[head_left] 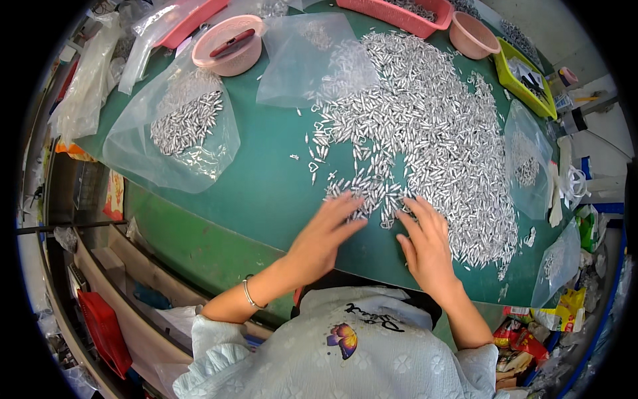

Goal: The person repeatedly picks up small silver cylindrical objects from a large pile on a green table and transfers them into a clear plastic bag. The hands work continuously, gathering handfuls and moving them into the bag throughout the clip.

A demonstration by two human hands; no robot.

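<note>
A wide heap of small silvery metal pieces (425,126) is spread over the green table (259,193). My left hand (325,233) lies flat with fingers spread, its fingertips on the pieces at the heap's near edge. My right hand (425,243) rests beside it, fingers apart, touching pieces in the same near patch. Neither hand grips anything. A thin bracelet (249,294) circles my left wrist.
A clear plastic bag (179,130) with more silvery pieces lies at the left. Another clear bag (312,60) lies behind it. Pink bowls (229,46) (473,34), a red basket (399,14) and a yellow-green tray (525,83) line the far edge. More bags (528,163) sit at the right.
</note>
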